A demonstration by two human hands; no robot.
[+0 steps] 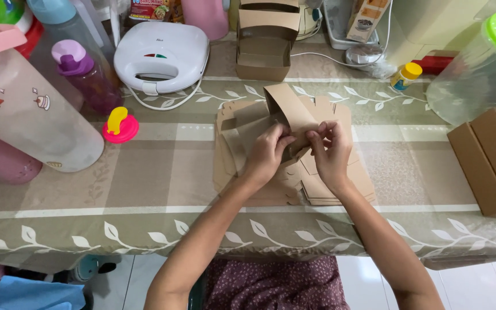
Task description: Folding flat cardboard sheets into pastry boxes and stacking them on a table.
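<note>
A half-folded cardboard box [290, 115] stands over a stack of flat blanks [248, 172] at the table's [144, 183] middle. The left hand [266, 155] and right hand [329, 154] both pinch its lower flaps. Finished boxes [265, 40] sit behind, a white sandwich maker [161, 54] to the left.

White sandwich maker [162, 54], purple-capped bottle [84, 72], small yellow-lidded jar [404, 77].

Folded box [264, 43] stands behind the flat cardboard stack [328, 183], sandwich maker [161, 55] to its left.
</note>
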